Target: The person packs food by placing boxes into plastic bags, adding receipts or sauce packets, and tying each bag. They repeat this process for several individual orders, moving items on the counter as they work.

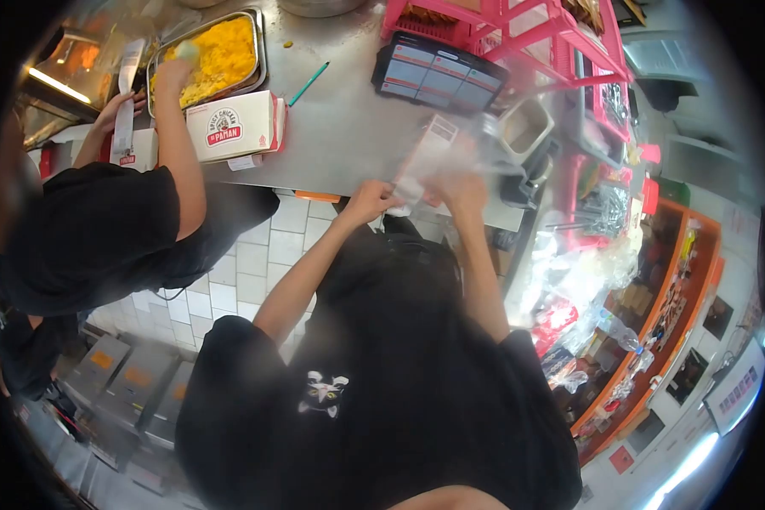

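Fingers of the left hand (371, 202) pinch the near left corner of a see-through bag (478, 151).
The right hand (465, 194) is at the bag's near side, but it is too blurry to tell if its fingers pinch. The bag and a red and white pack (423, 155) are by the near edge of the metal table (336, 140), left of a metal tub (525, 129). A hard tug could rip the bag, or a loose hold could drop the pack.

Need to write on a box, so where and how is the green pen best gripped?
I'd pinch the green pen mid-barrel from above, fingertips on its long sides. It is slim and lies on the metal counter, with bare surface either side of its middle; its near end lies close to the boxes.
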The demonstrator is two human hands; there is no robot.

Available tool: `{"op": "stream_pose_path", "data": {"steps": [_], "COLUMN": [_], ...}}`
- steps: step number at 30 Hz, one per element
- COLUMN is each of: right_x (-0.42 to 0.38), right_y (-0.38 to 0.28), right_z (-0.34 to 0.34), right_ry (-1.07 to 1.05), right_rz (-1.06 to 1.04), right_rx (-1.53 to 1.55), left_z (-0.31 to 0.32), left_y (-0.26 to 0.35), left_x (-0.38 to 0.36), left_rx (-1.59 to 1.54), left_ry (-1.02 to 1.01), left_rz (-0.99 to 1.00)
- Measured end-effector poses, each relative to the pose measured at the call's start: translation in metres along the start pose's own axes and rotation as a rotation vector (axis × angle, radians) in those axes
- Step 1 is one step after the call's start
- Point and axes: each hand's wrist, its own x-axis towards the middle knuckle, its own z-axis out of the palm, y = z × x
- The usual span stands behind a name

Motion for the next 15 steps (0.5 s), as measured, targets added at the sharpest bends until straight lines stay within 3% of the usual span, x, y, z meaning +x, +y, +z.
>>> {"op": "stream_pose_path", "data": {"steps": [3,5,6,8,9,10,11,12,13,15], "right_x": [-0.015,-0.015,-0.013,-0.008,0.002,0.01,0.02,0.038,0.026,0.022], "right_y": [0.019,0.042,0.036,0.019,0.028,0.037,0.046,0.045,0.027,0.013], "right_z": [-0.002,0.024,0.016,-0.008,0.015,0.039,0.065,0.108,0.059,0.08], "right_ry": [0.099,0.602,0.607,0.702,0.701,0.713,0.532,0.135,-0.363,0.045], "right_rz": [-0.124,-0.285,-0.276,-0.453,-0.441,-0.408,-0.44,-0.002,-0.111,-0.192], "right_rx": [0.184,0.275,0.268,0.181,0.261,0.333,0.177,0.475,0.411,1.112], "left_z": [-0.002,-0.001,-0.001,-0.02,-0.03,-0.036,-0.04,-0.041,-0.046,-0.049], "left_y": [0.009,0.001,-0.001,0.018,0.023,0.018,0.011,-0.004,-0.005,-0.008], "left_x": [-0.003,-0.003,-0.001,-0.009,-0.012,-0.011,-0.008,0.002,0.008,0.02], "left_rx": [-0.118,-0.16,-0.185,-0.143,-0.094,-0.106,-0.119,-0.141,-0.151,-0.157], "left_ry": [-0.045,-0.063,-0.086,-0.16,-0.227,-0.117,-0.02,0.16,0.26,0.291], "left_rz": [-0.102,-0.089,-0.073,-0.09,-0.111,-0.11,-0.107,-0.089,-0.086,0.059]}}
